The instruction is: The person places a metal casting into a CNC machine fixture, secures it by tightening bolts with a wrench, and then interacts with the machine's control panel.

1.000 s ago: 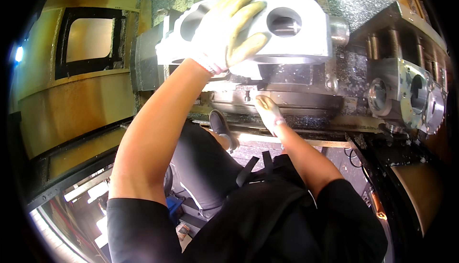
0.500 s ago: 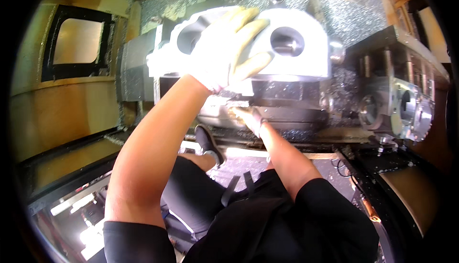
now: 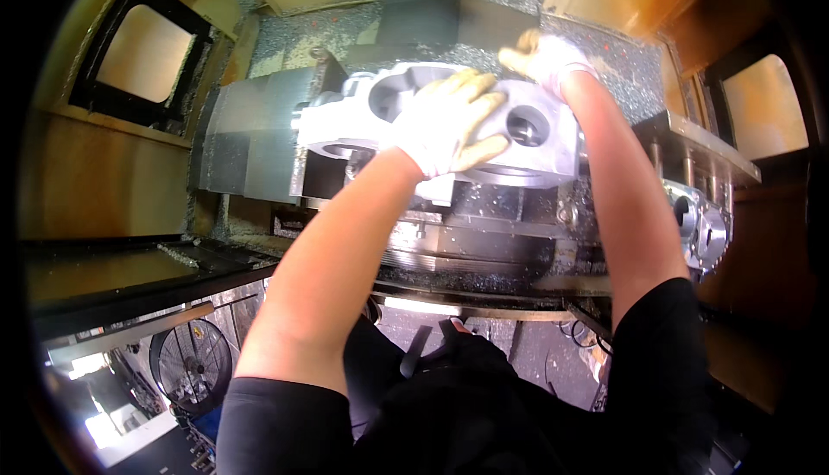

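A pale machined metal casting (image 3: 540, 160) with large round bores lies on the fixture in front of me. On its top rests my left hand (image 3: 453, 121), in a white glove with yellowish fingers, spread flat beside the left bore. My right hand (image 3: 542, 56), gloved alike, reaches past the casting's far right edge. Its fingers curl down at the back, where what they hold, if anything, is hidden. Under the casting sits a dark, round machine table (image 3: 466, 250) strewn with metal chips.
To the right stands a metal plate on posts (image 3: 704, 147), with another bored part (image 3: 704, 233) below it. Grey metal blocks (image 3: 259, 129) flank the casting on the left. Chips cover the back ledge (image 3: 604, 86). A spoked wheel (image 3: 190, 363) shows outside, lower left.
My right hand has gone from below the casting's front to its far right edge. My left hand stays on top. The view has shifted, and the leg and shoe have mostly left it.
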`<state>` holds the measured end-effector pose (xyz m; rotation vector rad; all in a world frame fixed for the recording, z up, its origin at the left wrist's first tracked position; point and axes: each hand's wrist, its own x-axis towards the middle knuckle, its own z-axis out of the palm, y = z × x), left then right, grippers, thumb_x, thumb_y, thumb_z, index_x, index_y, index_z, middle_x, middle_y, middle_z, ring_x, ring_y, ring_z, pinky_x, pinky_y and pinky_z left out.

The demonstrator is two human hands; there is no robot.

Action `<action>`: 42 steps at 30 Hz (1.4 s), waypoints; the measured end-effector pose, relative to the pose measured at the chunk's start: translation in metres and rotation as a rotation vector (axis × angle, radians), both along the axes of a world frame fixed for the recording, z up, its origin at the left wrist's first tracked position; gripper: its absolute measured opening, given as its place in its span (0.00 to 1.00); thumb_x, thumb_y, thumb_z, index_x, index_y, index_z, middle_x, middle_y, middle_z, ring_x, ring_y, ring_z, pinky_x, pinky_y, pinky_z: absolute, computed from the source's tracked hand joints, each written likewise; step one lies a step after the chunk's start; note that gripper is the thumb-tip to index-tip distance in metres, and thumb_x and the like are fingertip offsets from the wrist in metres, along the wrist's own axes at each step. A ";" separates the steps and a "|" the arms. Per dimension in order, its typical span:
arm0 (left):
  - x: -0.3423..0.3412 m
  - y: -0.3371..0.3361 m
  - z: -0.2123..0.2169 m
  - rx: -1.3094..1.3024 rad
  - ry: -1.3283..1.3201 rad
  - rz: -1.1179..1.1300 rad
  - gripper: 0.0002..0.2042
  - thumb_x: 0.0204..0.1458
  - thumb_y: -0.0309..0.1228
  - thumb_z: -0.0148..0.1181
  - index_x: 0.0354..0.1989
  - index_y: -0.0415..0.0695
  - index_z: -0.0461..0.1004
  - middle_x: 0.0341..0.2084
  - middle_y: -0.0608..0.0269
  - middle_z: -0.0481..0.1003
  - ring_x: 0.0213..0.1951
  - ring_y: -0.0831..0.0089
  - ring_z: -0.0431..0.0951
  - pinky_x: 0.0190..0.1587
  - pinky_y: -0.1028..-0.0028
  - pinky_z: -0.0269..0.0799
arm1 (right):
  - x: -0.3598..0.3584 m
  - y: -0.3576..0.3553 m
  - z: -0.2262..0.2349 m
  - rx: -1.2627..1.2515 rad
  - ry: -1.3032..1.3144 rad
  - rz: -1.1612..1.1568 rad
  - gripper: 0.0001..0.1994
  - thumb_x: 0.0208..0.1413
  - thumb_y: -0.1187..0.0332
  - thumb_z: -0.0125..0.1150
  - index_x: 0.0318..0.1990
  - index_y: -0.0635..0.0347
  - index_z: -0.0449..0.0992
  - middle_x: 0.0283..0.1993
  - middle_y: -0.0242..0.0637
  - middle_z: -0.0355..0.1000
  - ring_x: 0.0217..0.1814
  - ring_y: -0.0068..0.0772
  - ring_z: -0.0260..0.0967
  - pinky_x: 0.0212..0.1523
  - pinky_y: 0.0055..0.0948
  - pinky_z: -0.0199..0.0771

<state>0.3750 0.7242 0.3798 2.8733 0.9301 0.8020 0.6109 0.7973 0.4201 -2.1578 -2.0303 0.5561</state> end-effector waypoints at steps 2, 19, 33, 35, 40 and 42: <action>-0.007 -0.005 -0.008 0.007 -0.037 0.018 0.30 0.59 0.55 0.63 0.62 0.44 0.76 0.60 0.48 0.76 0.63 0.50 0.77 0.63 0.56 0.75 | -0.008 0.020 -0.024 -0.078 -0.152 0.195 0.26 0.63 0.45 0.62 0.60 0.52 0.79 0.61 0.50 0.79 0.65 0.52 0.76 0.67 0.44 0.74; -0.115 -0.108 -0.040 -0.341 0.035 0.761 0.17 0.60 0.47 0.63 0.50 0.49 0.79 0.35 0.51 0.82 0.42 0.54 0.85 0.49 0.57 0.80 | 0.044 -0.350 -0.100 0.483 0.718 -0.090 0.13 0.70 0.73 0.58 0.57 0.66 0.79 0.56 0.41 0.79 0.62 0.37 0.75 0.66 0.38 0.73; -0.134 -0.063 -0.074 -0.652 0.301 0.905 0.25 0.67 0.46 0.49 0.65 0.42 0.71 0.54 0.39 0.80 0.58 0.43 0.81 0.62 0.51 0.74 | 0.133 -0.811 -0.378 -0.270 0.831 -0.907 0.12 0.64 0.61 0.65 0.49 0.56 0.83 0.38 0.36 0.82 0.36 0.30 0.79 0.35 0.31 0.79; -0.165 -0.045 -0.094 -0.602 0.332 0.998 0.25 0.68 0.48 0.47 0.65 0.45 0.75 0.58 0.44 0.80 0.61 0.48 0.80 0.62 0.51 0.74 | 0.120 -0.790 -0.368 -0.289 0.874 -0.888 0.14 0.65 0.58 0.65 0.51 0.54 0.82 0.39 0.37 0.82 0.36 0.32 0.80 0.34 0.32 0.79; -0.096 -0.057 -0.029 -0.417 0.833 0.652 0.24 0.66 0.52 0.50 0.58 0.51 0.83 0.54 0.49 0.83 0.56 0.53 0.84 0.54 0.52 0.78 | 0.102 -0.810 -0.334 -0.239 0.972 -1.104 0.18 0.67 0.52 0.64 0.56 0.53 0.80 0.43 0.41 0.84 0.37 0.38 0.81 0.35 0.38 0.78; -0.072 -0.094 0.007 -0.230 0.715 0.471 0.20 0.63 0.49 0.55 0.51 0.50 0.85 0.43 0.51 0.86 0.47 0.50 0.86 0.48 0.50 0.79 | 0.095 -0.831 -0.338 -0.316 1.018 -1.139 0.20 0.68 0.51 0.63 0.59 0.53 0.78 0.46 0.44 0.84 0.38 0.42 0.82 0.36 0.42 0.79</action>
